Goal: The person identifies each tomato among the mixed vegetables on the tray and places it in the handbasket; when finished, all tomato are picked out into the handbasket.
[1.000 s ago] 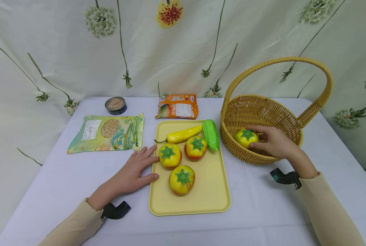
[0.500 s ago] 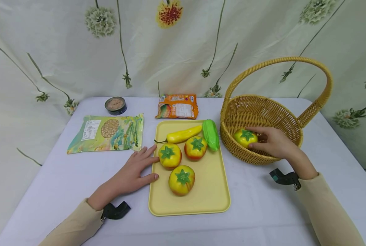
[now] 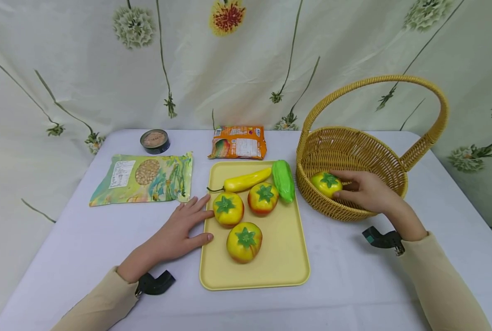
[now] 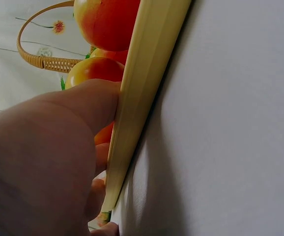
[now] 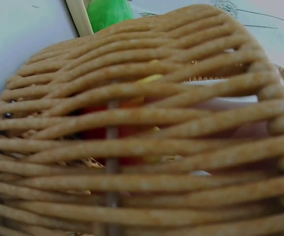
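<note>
In the head view my right hand (image 3: pixel 363 188) reaches into the wicker basket (image 3: pixel 353 142). Its fingers and thumb curve round the right side of a yellow-red toy tomato (image 3: pixel 326 185) with a green star-shaped top. The right wrist view sees only part of that tomato through the basket weave (image 5: pixel 147 147). My left hand (image 3: pixel 180 230) lies spread at the left edge of the yellow tray (image 3: pixel 277 257), its thumb touching the rim. Three more toy tomatoes are on the tray: one (image 3: pixel 228 214) near my left fingers, one (image 3: pixel 263 203) beside it, one (image 3: pixel 244 248) nearer the front.
A yellow pepper (image 3: pixel 246 181) and a green cucumber-like toy (image 3: pixel 283 181) lie at the tray's far end. Behind it is an orange packet (image 3: pixel 237 142). A flat green pouch (image 3: pixel 144 179) and a round tin (image 3: pixel 155 141) are at the left. The basket handle (image 3: pixel 378 80) arches high.
The toy tomato in the basket has shifted slightly left, with my right fingertips moving only a little. My left hand and the things on the tray look unchanged.
</note>
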The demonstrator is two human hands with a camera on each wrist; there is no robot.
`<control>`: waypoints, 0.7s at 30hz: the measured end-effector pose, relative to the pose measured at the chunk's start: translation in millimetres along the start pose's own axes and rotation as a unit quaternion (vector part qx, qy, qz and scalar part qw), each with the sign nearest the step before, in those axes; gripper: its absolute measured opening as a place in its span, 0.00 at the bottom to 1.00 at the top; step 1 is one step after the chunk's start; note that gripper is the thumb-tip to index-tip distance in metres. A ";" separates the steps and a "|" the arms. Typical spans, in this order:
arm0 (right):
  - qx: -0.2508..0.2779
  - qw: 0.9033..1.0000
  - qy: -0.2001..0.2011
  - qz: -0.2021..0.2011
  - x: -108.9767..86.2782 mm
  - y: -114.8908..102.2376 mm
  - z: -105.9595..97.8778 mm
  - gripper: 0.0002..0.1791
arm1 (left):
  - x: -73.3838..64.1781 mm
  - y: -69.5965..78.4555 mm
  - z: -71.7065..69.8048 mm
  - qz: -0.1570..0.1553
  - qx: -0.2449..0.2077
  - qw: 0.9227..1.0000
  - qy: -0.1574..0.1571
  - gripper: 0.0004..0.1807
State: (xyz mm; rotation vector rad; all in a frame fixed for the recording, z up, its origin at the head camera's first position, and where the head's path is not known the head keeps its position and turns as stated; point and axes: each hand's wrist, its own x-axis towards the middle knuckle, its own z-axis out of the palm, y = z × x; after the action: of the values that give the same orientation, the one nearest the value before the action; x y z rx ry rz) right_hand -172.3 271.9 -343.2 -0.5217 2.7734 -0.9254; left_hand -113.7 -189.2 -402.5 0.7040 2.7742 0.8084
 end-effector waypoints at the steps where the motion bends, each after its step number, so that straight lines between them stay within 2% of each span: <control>1: -0.006 1.000 0.002 0.001 0.0 -0.5 0.4 0.31 | -0.1 -0.3 0.1 0.000 0.000 1.000 0.000 0.30; 21: -0.021 0.999 0.019 -0.016 -1.2 -1.7 2.7 0.33 | 0.7 -1.3 1.1 -0.002 0.001 1.000 -0.002 0.30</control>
State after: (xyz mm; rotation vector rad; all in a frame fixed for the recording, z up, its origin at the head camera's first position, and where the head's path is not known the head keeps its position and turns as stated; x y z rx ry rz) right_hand -170.0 269.6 -344.2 -0.5638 2.8316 -0.8938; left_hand -114.5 -189.3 -404.1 0.6980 2.7734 0.8029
